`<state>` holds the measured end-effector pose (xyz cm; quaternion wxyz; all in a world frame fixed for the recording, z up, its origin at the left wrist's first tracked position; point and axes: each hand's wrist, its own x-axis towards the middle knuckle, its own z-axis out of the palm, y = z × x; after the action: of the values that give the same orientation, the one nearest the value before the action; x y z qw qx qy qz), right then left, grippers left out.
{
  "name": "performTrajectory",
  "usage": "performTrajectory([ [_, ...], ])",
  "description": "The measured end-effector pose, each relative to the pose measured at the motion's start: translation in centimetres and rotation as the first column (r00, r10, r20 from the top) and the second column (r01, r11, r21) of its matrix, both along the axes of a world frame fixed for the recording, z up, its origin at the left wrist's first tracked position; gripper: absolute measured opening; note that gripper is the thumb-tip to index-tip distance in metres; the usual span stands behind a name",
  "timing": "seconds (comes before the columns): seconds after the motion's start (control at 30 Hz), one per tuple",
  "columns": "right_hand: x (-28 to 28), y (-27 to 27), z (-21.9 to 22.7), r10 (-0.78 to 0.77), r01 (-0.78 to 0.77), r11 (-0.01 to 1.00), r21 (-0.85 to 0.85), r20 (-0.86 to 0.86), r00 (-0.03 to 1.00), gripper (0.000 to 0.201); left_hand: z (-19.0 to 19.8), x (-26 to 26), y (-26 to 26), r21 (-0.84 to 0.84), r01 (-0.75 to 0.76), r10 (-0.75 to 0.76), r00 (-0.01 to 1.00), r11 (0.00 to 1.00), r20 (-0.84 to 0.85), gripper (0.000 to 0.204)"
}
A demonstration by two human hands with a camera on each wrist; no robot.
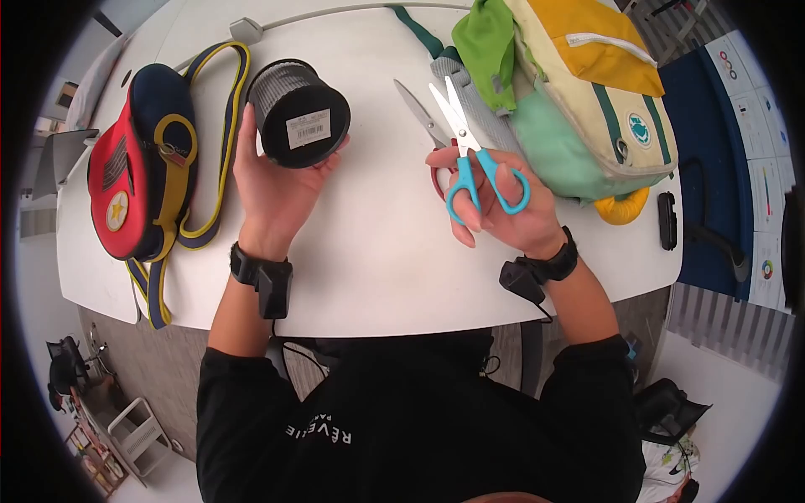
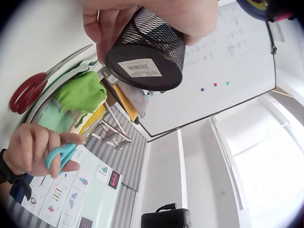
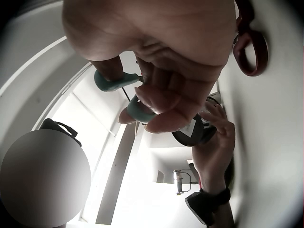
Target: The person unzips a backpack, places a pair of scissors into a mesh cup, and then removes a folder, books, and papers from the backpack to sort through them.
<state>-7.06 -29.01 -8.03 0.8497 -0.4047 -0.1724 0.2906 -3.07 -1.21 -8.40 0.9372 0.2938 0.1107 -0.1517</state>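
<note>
My left hand (image 1: 277, 193) grips a black mesh pen holder (image 1: 303, 105) round its side. The pen holder is tilted, its round base and white barcode label turned toward the head camera. My right hand (image 1: 528, 214) holds a pair of light-blue-handled scissors (image 1: 463, 137), a finger and the thumb through the handle loops. Their blades point away from me and stand slightly apart. Just beside them on the table is a second pair of scissors (image 1: 430, 124) with dark red handles (image 2: 29, 92), partly hidden by the right hand in the head view.
A red and navy bag (image 1: 117, 180) with a yellow-edged strap lies at the left of the white table (image 1: 369, 260). A cream, green and yellow backpack (image 1: 579, 126) takes up the right back. Near the right edge sits a small black object (image 1: 667, 220).
</note>
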Motion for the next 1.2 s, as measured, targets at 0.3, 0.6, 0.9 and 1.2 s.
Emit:
performTrajectory([
  [0.3,-0.1,-0.2,-0.9,-0.073,0.072,0.997,0.040,0.020,0.997,0.062,-0.4,0.0,0.5,0.010,0.048,-0.049,0.996,0.999,0.072,0.068],
  [0.6,0.0,0.3,-1.3,-0.172,0.172,0.985,0.012,0.093,0.981,0.055,-0.3,0.0,0.5,-0.021,0.074,-0.072,0.994,0.997,0.084,0.068],
  [0.9,0.0,0.3,-1.0,-0.219,0.242,0.958,-0.153,0.152,0.964,0.047,0.5,0.0,-0.1,0.017,-0.038,0.037,0.999,0.999,0.031,0.072],
  [1.2,0.2,0.9,-0.2,-0.355,0.404,0.863,-0.303,0.204,0.912,0.043,0.7,0.0,-0.3,0.198,-0.060,0.023,0.983,0.978,0.183,0.064],
])
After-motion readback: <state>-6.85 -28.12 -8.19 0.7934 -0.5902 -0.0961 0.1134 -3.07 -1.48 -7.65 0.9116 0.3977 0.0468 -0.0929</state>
